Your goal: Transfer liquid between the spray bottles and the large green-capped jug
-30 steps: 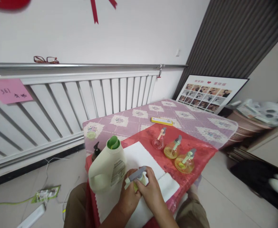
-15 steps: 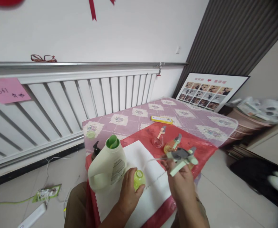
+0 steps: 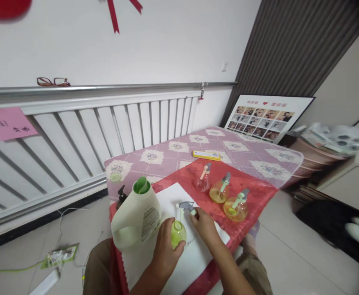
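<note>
My left hand (image 3: 163, 246) is wrapped round a small yellow-green see-through bottle (image 3: 178, 234) with an open round neck, over a white sheet (image 3: 194, 262). Just beyond it, my right hand (image 3: 204, 224) has its fingers closed on a grey and pale green trigger spray head (image 3: 185, 206); its lower part is hard to make out. To the left stands a large pale green jug (image 3: 133, 225) with a green cap (image 3: 141, 185). On the red cloth (image 3: 179, 174) at right are a clear spray bottle (image 3: 202, 182) and two spray bottles with yellow liquid (image 3: 218, 193) (image 3: 235, 208).
Behind the jug is a black pump bottle (image 3: 122, 194). A small green dish-like piece (image 3: 116, 177) and a yellow-edged case (image 3: 206, 155) lie on the patterned tablecloth (image 3: 167, 151). A white radiator (image 3: 136, 127) lines the wall; cables and a power strip (image 3: 46, 282) lie on the floor.
My right hand has moved left with the spray head, from above the red cloth to near the yellow-green bottle, uncovering the rightmost spray bottle. My left hand keeps its hold.
</note>
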Demonstrator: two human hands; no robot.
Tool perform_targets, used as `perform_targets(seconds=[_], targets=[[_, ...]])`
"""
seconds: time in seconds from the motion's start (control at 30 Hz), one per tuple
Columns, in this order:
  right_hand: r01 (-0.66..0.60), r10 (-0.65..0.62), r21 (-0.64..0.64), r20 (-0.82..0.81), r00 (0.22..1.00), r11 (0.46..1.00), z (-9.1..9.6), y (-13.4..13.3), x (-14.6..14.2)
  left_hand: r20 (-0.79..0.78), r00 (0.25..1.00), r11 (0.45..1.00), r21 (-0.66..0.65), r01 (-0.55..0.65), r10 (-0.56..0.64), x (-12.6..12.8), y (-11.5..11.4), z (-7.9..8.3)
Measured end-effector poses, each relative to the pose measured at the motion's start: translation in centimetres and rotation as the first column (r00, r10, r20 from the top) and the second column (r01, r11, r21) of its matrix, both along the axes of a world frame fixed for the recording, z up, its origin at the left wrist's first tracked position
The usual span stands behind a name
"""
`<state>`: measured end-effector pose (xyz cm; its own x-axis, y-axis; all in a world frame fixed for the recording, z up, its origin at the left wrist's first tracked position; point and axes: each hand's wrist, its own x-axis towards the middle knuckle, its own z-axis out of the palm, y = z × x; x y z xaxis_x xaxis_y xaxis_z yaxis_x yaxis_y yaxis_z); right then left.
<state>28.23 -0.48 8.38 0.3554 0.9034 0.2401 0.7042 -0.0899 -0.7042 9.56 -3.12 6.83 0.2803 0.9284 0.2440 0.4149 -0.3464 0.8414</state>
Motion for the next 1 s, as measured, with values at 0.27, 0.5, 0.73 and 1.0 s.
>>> perform_targets(seconds=[0.27, 0.5, 0.73, 1.0], targets=[[-0.017, 0.019, -0.033, 0.042, 0.999, 0.999, -1.4, -0.4, -1.0, 0.004, 0.999, 0.999, -0.026, -0.044, 0.044, -0.1, 0.4, 0.3], [-0.025, 0.025, 0.028, -0.033, 0.999, 0.999, -1.0, -1.9, -1.0, 0.034, 0.998, 0.995, -0.087, -0.043, 0.046, -0.6, 0.5, -0.2], [-0.094, 0.114, 0.066, -0.477, 0.872, 0.993, 1.1, -4.0, -3.2, -0.040, 0.998, 0.999, 0.021, -0.046, 0.046, -2.2, -1.3, -0.8], [-0.223, 0.206, 0.012, -0.430, 0.879, 0.975, 0.1, -5.0, -5.8, -0.040, 0.951, 0.884, 0.383, -0.269, 0.307, -12.7, -2.5, 2.8]])
